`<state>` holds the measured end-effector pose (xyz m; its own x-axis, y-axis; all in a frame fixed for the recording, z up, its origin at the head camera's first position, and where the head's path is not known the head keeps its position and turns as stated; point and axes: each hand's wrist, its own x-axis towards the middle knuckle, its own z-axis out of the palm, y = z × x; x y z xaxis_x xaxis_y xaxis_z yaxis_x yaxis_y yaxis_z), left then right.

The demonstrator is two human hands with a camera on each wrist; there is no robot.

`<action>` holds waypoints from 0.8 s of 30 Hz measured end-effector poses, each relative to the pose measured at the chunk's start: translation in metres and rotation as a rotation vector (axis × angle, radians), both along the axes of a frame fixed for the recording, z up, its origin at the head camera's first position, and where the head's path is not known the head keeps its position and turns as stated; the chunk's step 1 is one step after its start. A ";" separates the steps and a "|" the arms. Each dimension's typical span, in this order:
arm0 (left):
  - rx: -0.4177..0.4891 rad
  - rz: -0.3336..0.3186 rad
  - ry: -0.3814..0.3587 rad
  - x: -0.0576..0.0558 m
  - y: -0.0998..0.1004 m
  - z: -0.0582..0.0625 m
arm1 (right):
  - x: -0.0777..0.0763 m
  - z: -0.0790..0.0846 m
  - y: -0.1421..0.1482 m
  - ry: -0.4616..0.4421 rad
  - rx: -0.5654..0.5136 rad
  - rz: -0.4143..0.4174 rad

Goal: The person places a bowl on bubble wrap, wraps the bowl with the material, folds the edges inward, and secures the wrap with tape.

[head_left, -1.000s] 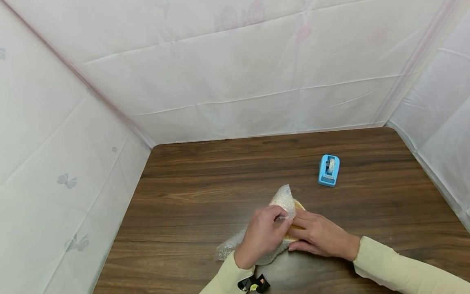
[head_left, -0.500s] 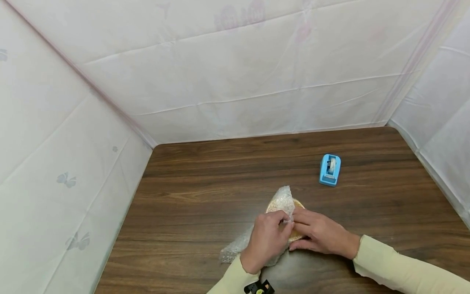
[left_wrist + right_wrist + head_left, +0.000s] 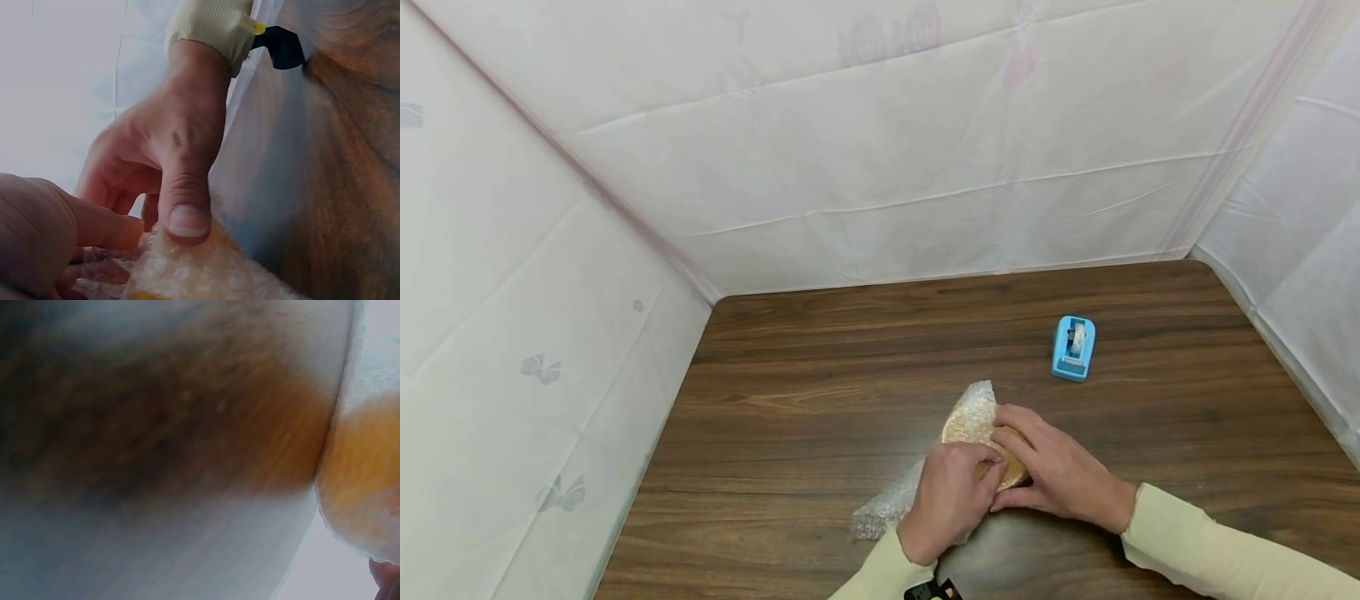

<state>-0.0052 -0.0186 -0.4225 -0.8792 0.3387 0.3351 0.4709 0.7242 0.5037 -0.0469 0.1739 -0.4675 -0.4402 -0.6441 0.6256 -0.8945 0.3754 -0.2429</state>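
A round yellow object [image 3: 967, 423] lies on the table, partly covered by a clear sheet of bubble wrap [image 3: 887, 504]. Its exact kind is hidden by the wrap and the hands. My left hand [image 3: 951, 492] pinches the bubble wrap over the object, with thumb and forefinger together. My right hand [image 3: 1060, 467] holds the object's right side, fingers bent over the top and thumb at the near edge. In the left wrist view the right thumb [image 3: 189, 219] presses on the bubbled film. The right wrist view catches the object's orange side [image 3: 359, 475] through the film.
A blue tape dispenser [image 3: 1073, 348] with a roll of clear tape stands on the brown wooden table [image 3: 790, 358], beyond the right hand. Pale patterned sheeting [image 3: 880, 167] rises along the table's back and sides.
My left hand has come slightly toward me and right, drawing the film's folded edge down and baring more of the wrapped yellow top. My right fingers have spread and shifted over the object.
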 end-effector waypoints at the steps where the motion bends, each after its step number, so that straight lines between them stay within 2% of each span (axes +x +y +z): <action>1: 0.010 -0.003 -0.001 0.001 0.001 -0.001 | 0.001 0.000 0.000 -0.010 0.012 -0.008; 5: 0.049 -0.002 -0.001 0.003 0.002 -0.003 | 0.004 -0.002 0.002 -0.056 0.058 -0.023; 8: 0.045 0.001 0.021 0.005 0.003 -0.005 | 0.005 -0.002 0.003 -0.070 0.081 -0.022; 18: -0.071 -0.010 0.095 0.008 0.004 -0.011 | 0.006 -0.003 0.010 -0.074 0.123 0.018; 24: -0.146 -0.015 0.127 0.010 0.003 -0.013 | 0.005 -0.003 0.014 -0.042 0.068 0.069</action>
